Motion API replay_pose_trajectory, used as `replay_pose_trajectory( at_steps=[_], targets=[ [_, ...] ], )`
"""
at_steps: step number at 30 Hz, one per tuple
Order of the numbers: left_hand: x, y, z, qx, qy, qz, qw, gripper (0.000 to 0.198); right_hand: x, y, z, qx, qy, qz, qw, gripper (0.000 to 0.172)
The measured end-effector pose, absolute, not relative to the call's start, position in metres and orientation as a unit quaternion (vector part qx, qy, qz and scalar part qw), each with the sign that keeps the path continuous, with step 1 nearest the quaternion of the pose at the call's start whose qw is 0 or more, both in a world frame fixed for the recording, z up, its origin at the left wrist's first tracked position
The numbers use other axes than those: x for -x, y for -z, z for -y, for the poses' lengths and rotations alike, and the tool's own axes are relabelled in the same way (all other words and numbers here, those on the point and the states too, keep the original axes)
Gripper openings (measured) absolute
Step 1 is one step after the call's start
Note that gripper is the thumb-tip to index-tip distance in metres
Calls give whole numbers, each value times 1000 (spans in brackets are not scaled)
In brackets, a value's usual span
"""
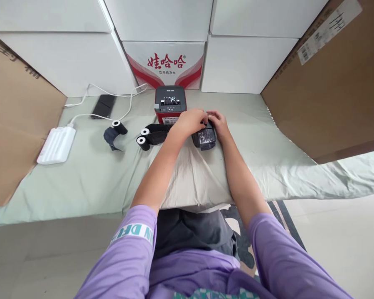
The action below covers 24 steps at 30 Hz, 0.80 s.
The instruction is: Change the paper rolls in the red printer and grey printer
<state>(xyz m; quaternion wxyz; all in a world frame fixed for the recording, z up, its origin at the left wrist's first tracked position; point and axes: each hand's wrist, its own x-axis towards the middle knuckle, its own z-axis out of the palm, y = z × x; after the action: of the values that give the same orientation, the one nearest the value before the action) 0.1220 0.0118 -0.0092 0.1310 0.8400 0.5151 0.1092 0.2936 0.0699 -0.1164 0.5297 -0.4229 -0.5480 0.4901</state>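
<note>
My left hand (190, 121) and my right hand (217, 123) meet over a dark, clear-walled cartridge (205, 139) lying on the pale green cloth (90, 174). Fingers of both hands curl onto its far edge and grip it. Just behind the hands stands a small black and red printer (170, 104) with its top open. To the left lies a black ribbon on two white-cored rolls (148, 137). Another black roll with a loose tail (114, 132) lies further left.
A white power bank (56, 144) with a white cable (112, 93) and a black phone (103, 106) lie at the left. White cartons (165, 62) stack behind. Brown cardboard boxes stand at the left (12, 120) and right (330, 83).
</note>
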Motion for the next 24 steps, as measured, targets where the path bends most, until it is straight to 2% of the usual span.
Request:
replay_pose_trajectory(
  at_steps=[3,6,10,15,20,24],
  targets=[
    [-119,12,-15,-819,-106,-549,129,31,-297,109,-66,403,-509,592,478,30],
    [-118,13,-16,-779,-76,-603,151,38,-300,106,-65,380,-543,607,440,39],
    [-119,8,-14,-746,-39,-634,202,33,-301,105,-64,367,-561,615,415,51],
    [-115,11,-13,-715,-25,-634,295,42,-301,103,-61,351,-566,625,407,62],
    [-107,25,-20,-717,-50,-618,319,42,-303,102,-59,349,-566,626,409,65],
    [-107,32,-20,-727,-70,-606,316,41,-302,107,-60,364,-554,620,420,62]
  ],
)
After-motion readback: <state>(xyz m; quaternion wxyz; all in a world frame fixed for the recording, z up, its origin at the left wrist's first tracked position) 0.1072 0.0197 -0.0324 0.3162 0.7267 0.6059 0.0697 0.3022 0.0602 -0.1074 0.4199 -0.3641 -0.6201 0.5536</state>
